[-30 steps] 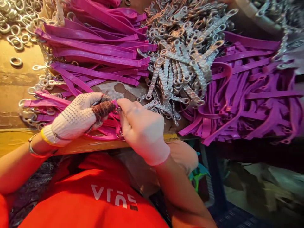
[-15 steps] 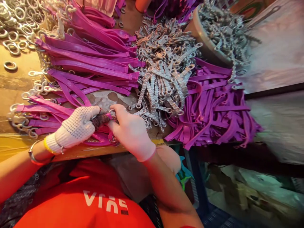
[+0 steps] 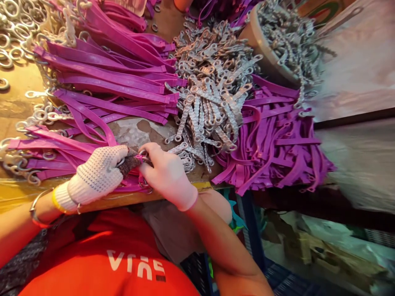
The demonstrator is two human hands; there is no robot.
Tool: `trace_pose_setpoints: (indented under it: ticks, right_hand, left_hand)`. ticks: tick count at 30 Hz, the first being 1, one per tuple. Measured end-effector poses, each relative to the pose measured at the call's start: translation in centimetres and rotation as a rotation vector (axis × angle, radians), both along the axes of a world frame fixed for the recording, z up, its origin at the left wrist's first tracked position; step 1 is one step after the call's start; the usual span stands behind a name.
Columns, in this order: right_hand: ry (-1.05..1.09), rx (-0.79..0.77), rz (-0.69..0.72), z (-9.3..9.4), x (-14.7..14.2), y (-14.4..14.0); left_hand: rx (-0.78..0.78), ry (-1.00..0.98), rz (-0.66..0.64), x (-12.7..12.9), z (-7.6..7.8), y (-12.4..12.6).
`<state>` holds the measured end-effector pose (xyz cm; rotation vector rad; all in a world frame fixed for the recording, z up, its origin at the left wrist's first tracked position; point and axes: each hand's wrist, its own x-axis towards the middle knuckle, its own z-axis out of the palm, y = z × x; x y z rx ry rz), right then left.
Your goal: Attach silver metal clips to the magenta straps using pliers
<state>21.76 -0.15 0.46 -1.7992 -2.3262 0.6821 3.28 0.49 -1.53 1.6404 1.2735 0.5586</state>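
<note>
Near the brown tabletop's (image 3: 15, 109) front edge, the dotted-white-gloved left hand (image 3: 100, 170) pinches a flat pink strap (image 3: 140, 158); the plain-white-gloved right hand (image 3: 169, 172) holds the silvery metal ring (image 3: 143, 151) at its end.

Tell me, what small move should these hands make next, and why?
Perhaps the right hand should gently tug the metal piece while the left hand grips the pink strap. Metal and strap meet between both hands' fingers, and those fingers hide how they are joined, so a light pull might test the join.
</note>
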Motion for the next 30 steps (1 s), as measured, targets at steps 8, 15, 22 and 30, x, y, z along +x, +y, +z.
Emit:
trace_pose_setpoints:
  ticks: [8, 15, 22, 30]
  right_hand:
    - [-0.285, 0.307, 0.272, -2.6, 0.2, 0.1]
    - [-0.332, 0.156, 0.273, 0.1, 0.6, -0.7]
    - [-0.248, 0.568, -0.213, 0.4, 7.1, 8.8]
    - [-0.044, 0.628, -0.293, -5.6, 8.9, 14.6]
  left_hand:
    - [0.065, 0.098, -0.033, -0.1, -0.6, -0.3]
    - [0.007, -0.113, -0.019, -0.6, -0.1, 0.7]
    - [-0.488, -0.588, 0.125, -0.7, 1.6, 0.8]
    - [-0.940, -1.037, 0.062, -1.7, 1.0, 1.1]
